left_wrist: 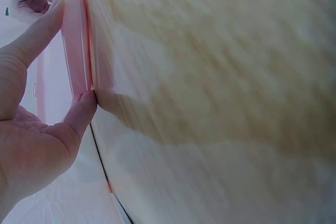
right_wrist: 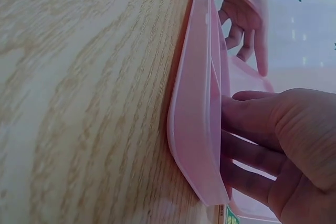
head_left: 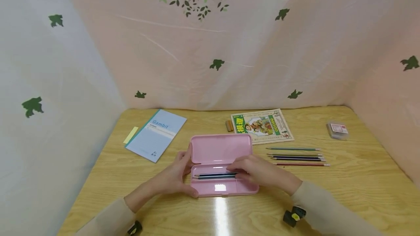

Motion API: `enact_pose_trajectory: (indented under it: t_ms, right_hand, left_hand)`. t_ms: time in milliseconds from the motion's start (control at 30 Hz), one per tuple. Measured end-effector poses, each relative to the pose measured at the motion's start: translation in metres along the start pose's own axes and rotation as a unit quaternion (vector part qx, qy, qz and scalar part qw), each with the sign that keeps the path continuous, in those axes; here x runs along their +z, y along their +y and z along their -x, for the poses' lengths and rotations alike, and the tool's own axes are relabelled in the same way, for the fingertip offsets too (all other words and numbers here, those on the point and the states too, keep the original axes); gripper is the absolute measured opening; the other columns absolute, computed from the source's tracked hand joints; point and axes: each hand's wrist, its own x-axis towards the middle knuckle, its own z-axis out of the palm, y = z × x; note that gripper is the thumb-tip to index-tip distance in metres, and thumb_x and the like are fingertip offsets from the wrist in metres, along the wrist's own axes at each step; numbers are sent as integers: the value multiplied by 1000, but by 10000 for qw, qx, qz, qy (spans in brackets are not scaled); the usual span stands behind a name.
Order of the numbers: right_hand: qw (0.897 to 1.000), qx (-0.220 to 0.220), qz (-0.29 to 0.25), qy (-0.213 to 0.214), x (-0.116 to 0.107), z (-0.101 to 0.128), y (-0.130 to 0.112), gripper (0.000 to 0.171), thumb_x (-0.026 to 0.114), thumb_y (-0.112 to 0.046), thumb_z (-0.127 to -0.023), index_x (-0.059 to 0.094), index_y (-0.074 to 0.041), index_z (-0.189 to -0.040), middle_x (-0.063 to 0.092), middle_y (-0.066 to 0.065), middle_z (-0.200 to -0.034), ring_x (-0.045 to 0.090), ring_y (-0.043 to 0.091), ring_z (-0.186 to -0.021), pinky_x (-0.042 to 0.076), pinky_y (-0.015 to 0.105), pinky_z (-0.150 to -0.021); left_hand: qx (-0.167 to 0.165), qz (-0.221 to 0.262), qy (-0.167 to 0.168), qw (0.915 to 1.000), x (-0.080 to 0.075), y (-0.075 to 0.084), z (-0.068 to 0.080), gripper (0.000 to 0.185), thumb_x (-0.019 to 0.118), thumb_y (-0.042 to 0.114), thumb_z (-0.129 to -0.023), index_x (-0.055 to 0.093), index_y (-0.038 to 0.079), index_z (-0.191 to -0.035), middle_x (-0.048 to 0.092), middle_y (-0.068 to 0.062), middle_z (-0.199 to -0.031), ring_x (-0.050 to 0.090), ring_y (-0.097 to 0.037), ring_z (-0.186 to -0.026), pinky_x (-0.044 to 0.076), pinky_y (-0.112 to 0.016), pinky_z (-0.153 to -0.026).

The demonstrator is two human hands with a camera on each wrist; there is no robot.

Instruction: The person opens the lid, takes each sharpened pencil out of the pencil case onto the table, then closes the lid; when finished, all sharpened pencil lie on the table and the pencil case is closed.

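A pink pencil case point(head_left: 221, 149) lies with its lid swung back, and two dark pencils point(head_left: 213, 175) lie lengthwise in its tray. My left hand point(head_left: 175, 174) holds the case's left end, thumb at the front corner and fingers towards the hinge side; the left wrist view also shows this hand point(left_wrist: 39, 124) against the case edge. With curled fingers my right hand point(head_left: 251, 170) reaches into the tray and holds the pencils' right ends, which it covers. In the right wrist view the right hand's point(right_wrist: 283, 150) fingertips disappear behind the case wall point(right_wrist: 194, 103).
Several loose pencils point(head_left: 298, 158) lie right of the case. Behind it are an illustrated booklet point(head_left: 262, 126) and a small brown block point(head_left: 229, 126). A blue notebook point(head_left: 156, 135) and a yellow strip point(head_left: 131, 135) lie left; a small clear box point(head_left: 337, 130) stands far right.
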Motion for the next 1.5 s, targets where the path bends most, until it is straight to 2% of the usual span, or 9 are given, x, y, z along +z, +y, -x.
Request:
enact_pose_trajectory:
  t_ms: [167, 400, 567, 800, 1033, 1267, 1500]
  right_hand:
    - [10000, 2, -3, -74, 0, -9, -3, 31, 73, -5, -92, 73, -7, -123, 73, -1, -112, 67, 9, -104, 58, 28, -94]
    - [9998, 97, 133, -69, -4, -13, 0, 32, 75, -1, -89, 74, -6, -120, 74, 1, -111, 68, 12, -103, 58, 30, -94]
    - [9995, 32, 284, -104, -4, -15, 0, 32, 75, -1, -88, 74, -6, -120, 74, 3, -110, 68, 13, -101, 59, 31, -92]
    - [9995, 183, 234, -131, -5, -16, -6, 29, 75, 1, -88, 77, -7, -115, 73, 0, -100, 64, 7, -87, 58, 23, -80]
    - [9995, 208, 151, -156, -6, -16, -10, 31, 73, 5, -88, 76, -6, -117, 71, 0, -96, 60, 8, -82, 57, 22, -75]
    - [9995, 202, 218, -131, -2, -10, -10, 24, 73, 2, -88, 78, -8, -109, 69, -1, -95, 63, 9, -88, 59, 26, -82]
    - [9992, 307, 147, -204, 0, -8, -10, 26, 72, 2, -89, 77, -8, -112, 70, 0, -100, 65, 11, -93, 59, 28, -86]
  left_hand:
    - [-69, -13, 77, 9999, -3, -1, 4, 149, 98, 25, -65, -17, 20, -161, 22, -17, -146, 48, -27, -135, 39, -32, -114]
    - [144, 37, 86, 9999, -4, -2, -3, 147, 97, 25, -67, -15, 23, -161, 23, -17, -145, 48, -25, -134, 39, -31, -114]
    - [25, 62, 82, 9999, -3, -4, -3, 148, 98, 25, -66, -16, 25, -161, 23, -16, -145, 47, -25, -135, 38, -30, -114]
    - [-18, 117, 82, 9999, -3, -2, -1, 148, 98, 24, -66, -16, 23, -161, 22, -16, -146, 48, -26, -135, 39, -30, -114]
    - [0, 92, 35, 10000, -3, -1, 0, 148, 97, 24, -66, -16, 21, -161, 21, -17, -147, 48, -27, -134, 39, -31, -114]
    - [-8, 42, 10, 10000, 0, -1, -3, 148, 97, 26, -67, -17, 22, -161, 21, -17, -147, 47, -26, -135, 38, -30, -114]
    - [-62, 34, -7, 10000, 1, -1, -1, 147, 97, 28, -67, -16, 24, -161, 22, -17, -147, 48, -26, -135, 39, -31, -114]
